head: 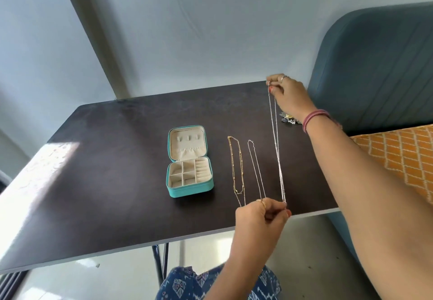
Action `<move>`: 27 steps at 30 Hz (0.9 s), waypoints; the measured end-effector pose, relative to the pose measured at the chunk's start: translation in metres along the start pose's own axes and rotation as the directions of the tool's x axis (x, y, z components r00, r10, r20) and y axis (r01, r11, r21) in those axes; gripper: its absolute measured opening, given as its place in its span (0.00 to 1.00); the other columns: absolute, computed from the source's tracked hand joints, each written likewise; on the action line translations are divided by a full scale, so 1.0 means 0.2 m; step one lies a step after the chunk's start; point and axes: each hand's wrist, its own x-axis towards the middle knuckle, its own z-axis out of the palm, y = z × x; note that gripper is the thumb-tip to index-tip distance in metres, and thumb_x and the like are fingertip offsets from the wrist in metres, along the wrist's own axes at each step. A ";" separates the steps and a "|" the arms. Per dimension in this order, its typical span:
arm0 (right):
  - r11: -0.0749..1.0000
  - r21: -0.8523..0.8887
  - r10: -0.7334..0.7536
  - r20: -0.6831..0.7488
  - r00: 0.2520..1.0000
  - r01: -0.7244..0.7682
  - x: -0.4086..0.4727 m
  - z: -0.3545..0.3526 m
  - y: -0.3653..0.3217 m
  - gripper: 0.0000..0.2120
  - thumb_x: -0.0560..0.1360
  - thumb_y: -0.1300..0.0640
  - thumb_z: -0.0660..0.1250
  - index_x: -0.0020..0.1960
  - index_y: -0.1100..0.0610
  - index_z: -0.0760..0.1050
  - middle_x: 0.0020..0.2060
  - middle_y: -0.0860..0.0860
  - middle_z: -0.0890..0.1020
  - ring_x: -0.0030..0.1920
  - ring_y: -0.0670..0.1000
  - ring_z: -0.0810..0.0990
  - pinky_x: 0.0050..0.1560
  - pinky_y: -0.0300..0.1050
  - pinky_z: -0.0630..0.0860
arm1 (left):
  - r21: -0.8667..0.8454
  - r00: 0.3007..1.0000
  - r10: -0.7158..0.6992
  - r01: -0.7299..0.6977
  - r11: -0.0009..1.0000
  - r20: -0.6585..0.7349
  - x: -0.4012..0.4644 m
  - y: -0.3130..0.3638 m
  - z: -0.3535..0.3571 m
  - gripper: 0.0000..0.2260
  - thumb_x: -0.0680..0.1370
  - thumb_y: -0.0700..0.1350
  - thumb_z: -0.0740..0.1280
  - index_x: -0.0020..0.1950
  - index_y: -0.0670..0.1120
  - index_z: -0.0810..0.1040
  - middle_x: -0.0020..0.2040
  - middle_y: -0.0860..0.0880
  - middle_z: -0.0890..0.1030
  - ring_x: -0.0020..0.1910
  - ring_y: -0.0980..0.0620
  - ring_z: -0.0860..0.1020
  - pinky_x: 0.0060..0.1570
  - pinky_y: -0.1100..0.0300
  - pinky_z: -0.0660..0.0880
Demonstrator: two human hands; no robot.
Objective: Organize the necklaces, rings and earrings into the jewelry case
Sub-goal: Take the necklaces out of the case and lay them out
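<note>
Stretching silver necklace (277, 142) taut betw. pinching left hand (260, 217) at near table (117, 159) edge & right hand (289, 94) at far edge.

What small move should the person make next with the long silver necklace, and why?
Probably bring the right hand toward the left hand to fold the silver necklace. It is stretched taut between both hands, much longer than the open jewelry case, whose compartments are small and still empty.

Bare table (105, 159) left of open jewelry case (189, 188), two necklaces (246, 170) crowding right
</note>
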 end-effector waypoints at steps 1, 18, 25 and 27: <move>1.000 -0.018 -0.004 0.020 1.000 0.004 0.01 0.02 0.03 0.15 0.80 0.63 0.60 0.66 0.59 0.73 0.59 0.54 0.81 0.60 0.50 0.79 0.59 0.30 0.67 | 0.021 1.000 0.019 -0.019 1.000 0.001 0.01 0.00 0.02 0.06 0.75 0.45 0.72 0.51 0.46 0.85 0.39 0.57 0.82 0.37 0.66 0.79 0.43 0.73 0.75; 0.978 -0.208 0.084 0.274 0.958 -0.026 0.09 0.33 0.29 0.15 0.78 0.57 0.66 0.64 0.56 0.77 0.57 0.53 0.83 0.61 0.52 0.78 0.65 0.45 0.71 | 0.281 0.998 0.034 -0.049 0.958 0.058 0.15 0.02 0.16 0.10 0.78 0.48 0.66 0.52 0.46 0.84 0.49 0.48 0.83 0.48 0.51 0.80 0.52 0.59 0.76; 0.980 -0.197 0.082 0.279 0.957 -0.026 0.08 0.40 0.35 0.15 0.76 0.56 0.69 0.62 0.57 0.79 0.57 0.54 0.83 0.60 0.51 0.79 0.61 0.39 0.69 | 0.414 0.998 -0.026 0.003 0.910 0.051 0.19 0.04 0.16 0.09 0.78 0.46 0.61 0.45 0.45 0.80 0.45 0.47 0.80 0.42 0.47 0.77 0.40 0.61 0.69; 0.986 -0.166 0.076 0.253 0.965 -0.035 0.07 0.40 0.36 0.15 0.75 0.56 0.70 0.61 0.57 0.80 0.56 0.54 0.83 0.59 0.51 0.79 0.60 0.36 0.68 | 0.461 0.998 -0.043 0.017 0.887 0.047 0.20 0.05 0.16 0.10 0.79 0.46 0.60 0.42 0.44 0.76 0.44 0.46 0.76 0.41 0.45 0.72 0.39 0.60 0.65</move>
